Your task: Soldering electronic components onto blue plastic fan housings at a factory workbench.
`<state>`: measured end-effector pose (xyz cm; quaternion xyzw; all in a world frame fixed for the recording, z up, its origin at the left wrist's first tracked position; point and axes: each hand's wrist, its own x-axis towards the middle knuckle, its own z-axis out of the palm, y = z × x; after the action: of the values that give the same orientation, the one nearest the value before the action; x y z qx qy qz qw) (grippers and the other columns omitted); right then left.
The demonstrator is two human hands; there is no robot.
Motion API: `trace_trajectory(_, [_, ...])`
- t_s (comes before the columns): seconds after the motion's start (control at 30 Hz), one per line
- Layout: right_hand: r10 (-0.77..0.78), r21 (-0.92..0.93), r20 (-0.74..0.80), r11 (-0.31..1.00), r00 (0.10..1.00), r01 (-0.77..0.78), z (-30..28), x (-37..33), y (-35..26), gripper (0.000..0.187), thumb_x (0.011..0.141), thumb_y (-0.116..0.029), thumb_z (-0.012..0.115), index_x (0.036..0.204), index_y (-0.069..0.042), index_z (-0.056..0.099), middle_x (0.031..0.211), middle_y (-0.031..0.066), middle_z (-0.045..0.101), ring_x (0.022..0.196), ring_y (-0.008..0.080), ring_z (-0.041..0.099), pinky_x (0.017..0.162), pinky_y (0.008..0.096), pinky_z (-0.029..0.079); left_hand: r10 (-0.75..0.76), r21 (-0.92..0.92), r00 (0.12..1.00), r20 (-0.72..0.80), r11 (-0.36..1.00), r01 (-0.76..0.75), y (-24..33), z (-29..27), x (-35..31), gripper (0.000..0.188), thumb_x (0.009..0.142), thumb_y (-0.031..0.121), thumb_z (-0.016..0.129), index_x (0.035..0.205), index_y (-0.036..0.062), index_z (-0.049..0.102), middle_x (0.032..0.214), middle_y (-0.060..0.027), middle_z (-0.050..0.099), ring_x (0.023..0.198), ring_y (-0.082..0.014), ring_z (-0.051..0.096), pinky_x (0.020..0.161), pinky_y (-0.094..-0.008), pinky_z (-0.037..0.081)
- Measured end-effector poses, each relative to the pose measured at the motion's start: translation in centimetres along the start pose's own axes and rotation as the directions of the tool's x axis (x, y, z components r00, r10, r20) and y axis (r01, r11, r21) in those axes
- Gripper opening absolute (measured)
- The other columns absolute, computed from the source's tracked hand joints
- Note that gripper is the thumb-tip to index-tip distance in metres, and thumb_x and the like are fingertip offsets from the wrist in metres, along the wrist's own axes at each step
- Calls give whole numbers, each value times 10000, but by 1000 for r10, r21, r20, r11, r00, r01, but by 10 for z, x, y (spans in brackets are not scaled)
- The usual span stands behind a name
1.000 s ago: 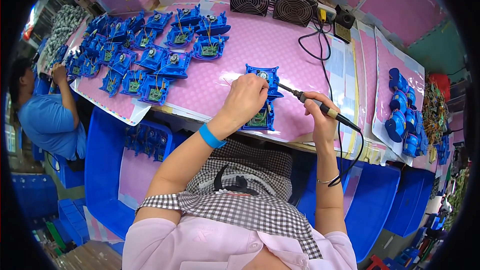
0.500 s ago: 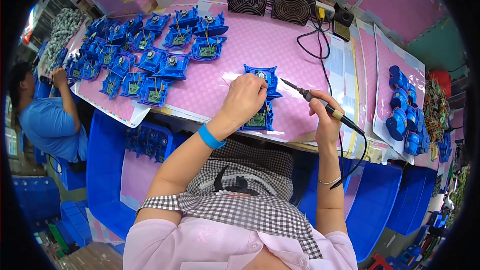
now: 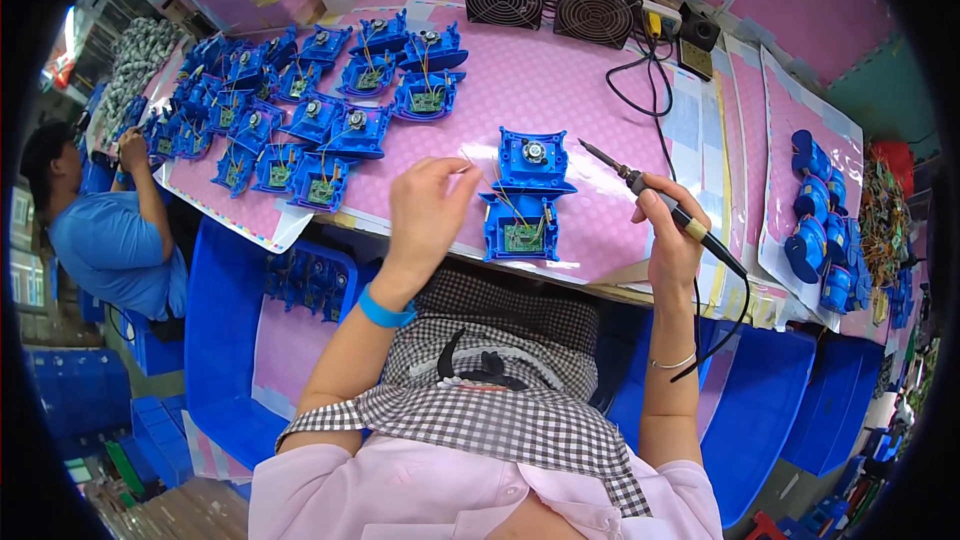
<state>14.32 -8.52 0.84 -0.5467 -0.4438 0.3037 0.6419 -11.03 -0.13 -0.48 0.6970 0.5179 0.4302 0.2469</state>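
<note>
Curled around the dark, slim soldering iron (image 3: 637, 183) with a pale yellow band, the right hand (image 3: 672, 230) has its thumb and fingers closed on the handle. The bare metal tip points up and left from that grip, apart from the blue plastic casing half (image 3: 520, 176) with a round silver speaker (image 3: 534, 152). Just below it, and left of the same grip, lies the blue plastic casing half with a green circuit board (image 3: 523, 238); thin coloured wires (image 3: 512, 208) run between the two.

Left of both halves, the left hand (image 3: 425, 215) is raised with thumb and forefinger close together (a fine strand shows by the fingertips, but whether they pinch it cannot be told).

Several hazards seem likely from here. A careless sweep of the tip to the left could melt the blue plastic or scorch the wires, if the iron is hot. The black rubbery cable (image 3: 746, 302), looping below the right grip, might snag on the pink patterned tabletop's (image 3: 600, 225) edge and jerk the iron aside. If the left fingers do hold the strand, a tug could strain a joint on the board.
</note>
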Motion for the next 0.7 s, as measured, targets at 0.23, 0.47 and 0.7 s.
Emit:
trace_trajectory(0.23, [-8, -60, 83, 998, 997, 13, 16, -7, 0, 211, 817, -28, 668, 1009, 60, 664, 801, 105, 661, 642, 129, 597, 608, 238, 476, 63, 72, 997, 52, 995, -67, 18, 26, 10, 155, 768, 150, 706, 806, 0, 708, 746, -143, 662, 661, -252, 634, 585, -353, 477])
trace_trajectory(0.47, [15, -39, 106, 999, 994, -11, 25, -8, 13, 190, 827, -36, 674, 997, 48, 674, 769, 87, 664, 631, 115, 596, 581, 212, 466, 5, -56, 998, 58, 998, -1, 19, 45, 13, 143, 765, 111, 686, 835, -10, 714, 762, -130, 703, 685, -187, 682, 617, -293, 508])
trace_trajectory(0.7, [33, -25, 121, 999, 992, -30, 29, -4, 17, 194, 828, -39, 676, 1000, 49, 674, 774, 90, 666, 633, 113, 593, 574, 214, 467, 25, -5, 992, 126, 1000, -24, 13, 49, 14, 153, 764, 111, 677, 847, -12, 712, 767, -137, 701, 685, -213, 680, 641, -310, 521])
